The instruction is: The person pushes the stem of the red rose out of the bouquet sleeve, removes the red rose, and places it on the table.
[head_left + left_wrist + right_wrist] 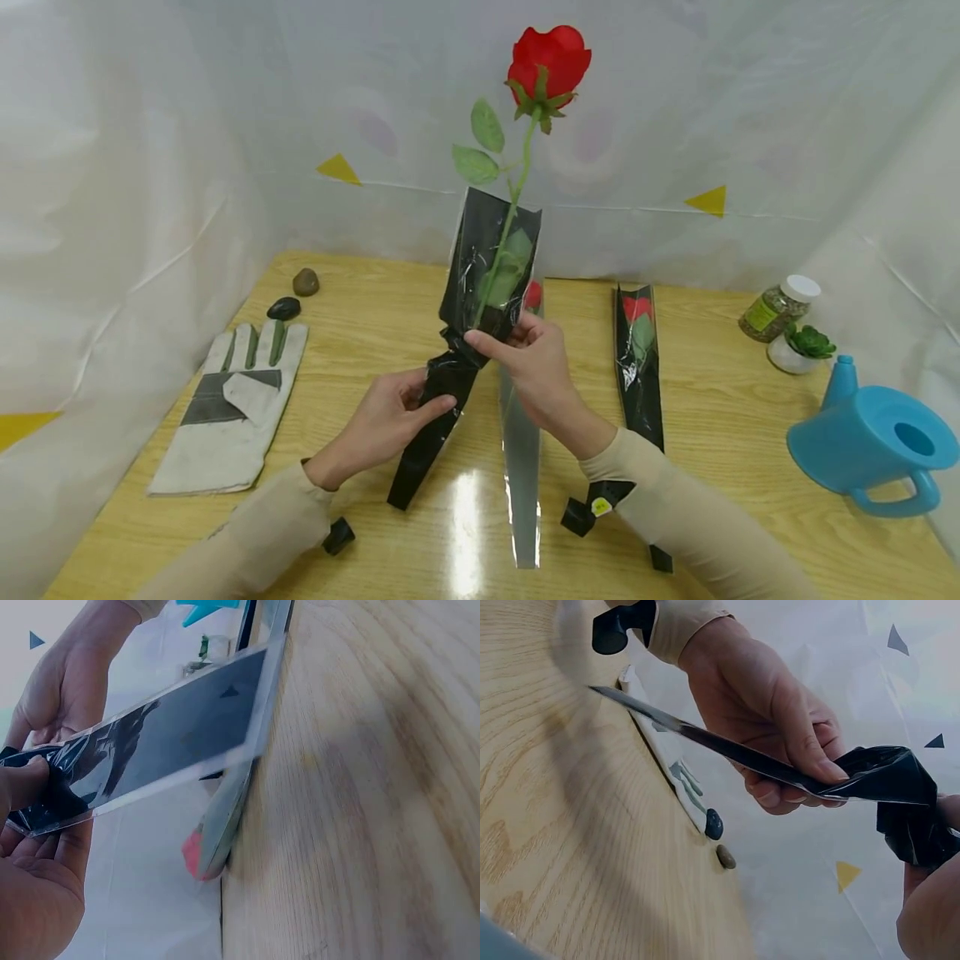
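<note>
A red rose (551,62) with a green stem and leaves stands tilted inside a black, clear-fronted flower sleeve (472,250). Its bloom rises well above the sleeve's mouth. At the sleeve's crumpled, twisted middle, my right hand (551,383) pinches the wrap between thumb and fingers. Just below the twist, my left hand (382,421) grips the narrow lower part, thumb on the front. In the left wrist view the sleeve's flat tail (187,712) slants toward the table. The right wrist view shows the bunched black film (892,772) between both hands; the stem's lower end is hidden.
A sleeved rose (521,475) lies behind my hands, another black-sleeved rose (636,358) to its right. Work glove (232,408) and two stones (306,282) are at left. A blue watering can (862,437), seed jar (778,308) and small potted succulent (795,354) stand at right.
</note>
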Tool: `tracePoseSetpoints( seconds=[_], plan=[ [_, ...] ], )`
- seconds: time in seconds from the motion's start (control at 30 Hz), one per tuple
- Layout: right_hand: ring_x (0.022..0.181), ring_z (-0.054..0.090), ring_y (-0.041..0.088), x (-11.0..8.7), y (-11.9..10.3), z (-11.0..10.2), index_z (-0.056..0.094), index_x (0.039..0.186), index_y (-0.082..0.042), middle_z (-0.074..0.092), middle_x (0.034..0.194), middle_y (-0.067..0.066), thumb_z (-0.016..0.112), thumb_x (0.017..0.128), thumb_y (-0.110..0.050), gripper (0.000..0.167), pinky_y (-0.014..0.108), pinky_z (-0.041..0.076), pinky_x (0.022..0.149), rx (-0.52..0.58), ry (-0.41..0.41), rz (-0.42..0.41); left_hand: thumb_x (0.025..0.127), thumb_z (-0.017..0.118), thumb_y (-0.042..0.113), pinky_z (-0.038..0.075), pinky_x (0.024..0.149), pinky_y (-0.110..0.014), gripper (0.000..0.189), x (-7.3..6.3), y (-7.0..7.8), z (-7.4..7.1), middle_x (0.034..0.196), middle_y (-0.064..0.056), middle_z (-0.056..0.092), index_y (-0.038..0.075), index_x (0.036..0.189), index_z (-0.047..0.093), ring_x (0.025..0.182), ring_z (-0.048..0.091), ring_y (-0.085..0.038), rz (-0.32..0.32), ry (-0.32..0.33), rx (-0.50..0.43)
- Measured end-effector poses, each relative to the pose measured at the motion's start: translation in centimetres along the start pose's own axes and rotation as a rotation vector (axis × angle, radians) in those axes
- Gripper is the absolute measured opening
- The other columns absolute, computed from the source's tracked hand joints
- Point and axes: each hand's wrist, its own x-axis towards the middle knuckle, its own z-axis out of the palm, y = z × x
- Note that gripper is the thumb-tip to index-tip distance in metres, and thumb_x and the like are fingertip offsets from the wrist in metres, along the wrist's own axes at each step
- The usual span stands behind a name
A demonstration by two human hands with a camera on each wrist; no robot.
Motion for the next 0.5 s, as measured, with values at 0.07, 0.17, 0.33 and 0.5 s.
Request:
tracePoseSetpoints(
  seconds=[0.07, 0.17, 0.33, 0.5],
  plan=[
    [0.093, 0.069, 0.028, 0.0, -0.1, 0.0, 0.070, 0.109, 0.002, 0.072, 0.098, 0.014, 0.080, 0.084, -0.005, 0.028, 0.040, 0.053, 0.085, 0.002, 0.001, 0.002, 0.095, 0.069, 0.016, 0.045, 0.054, -0.026, 0.029, 0.0, -0.1, 0.0, 0.094, -0.001, 0.072, 0.005, 0.122, 0.067, 0.066, 0.063, -0.014, -0.003, 0.004, -0.009],
    [0.092, 0.069, 0.028, 0.0, -0.4, -0.1, 0.070, 0.110, 0.002, 0.072, 0.099, 0.014, 0.080, 0.083, -0.004, 0.029, 0.040, 0.053, 0.085, -0.001, -0.001, 0.011, 0.094, 0.070, 0.015, 0.047, 0.055, -0.026, 0.028, 0.0, -0.2, 0.1, 0.093, -0.002, 0.072, 0.004, 0.120, 0.068, 0.067, 0.064, -0.014, -0.004, 0.003, -0.017],
    [0.096, 0.068, 0.027, 0.1, -1.0, -0.3, 0.069, 0.114, 0.004, 0.072, 0.103, 0.014, 0.080, 0.083, -0.002, 0.033, 0.039, 0.053, 0.086, -0.009, 0.009, 0.019, 0.094, 0.070, 0.015, 0.049, 0.060, -0.027, 0.028, -0.2, -0.3, 0.1, 0.095, -0.002, 0.072, 0.004, 0.120, 0.068, 0.071, 0.066, -0.014, -0.001, -0.006, -0.028],
    [0.101, 0.066, 0.026, 0.8, -2.2, -0.9, 0.067, 0.114, 0.003, 0.070, 0.107, 0.012, 0.079, 0.084, -0.005, 0.034, 0.037, 0.052, 0.088, 0.027, 0.047, 0.006, 0.093, 0.071, 0.017, 0.052, 0.063, -0.028, 0.025, -0.7, -0.8, 0.2, 0.096, -0.001, 0.072, 0.006, 0.116, 0.070, 0.076, 0.067, -0.014, -0.021, -0.055, -0.032]
  ],
)
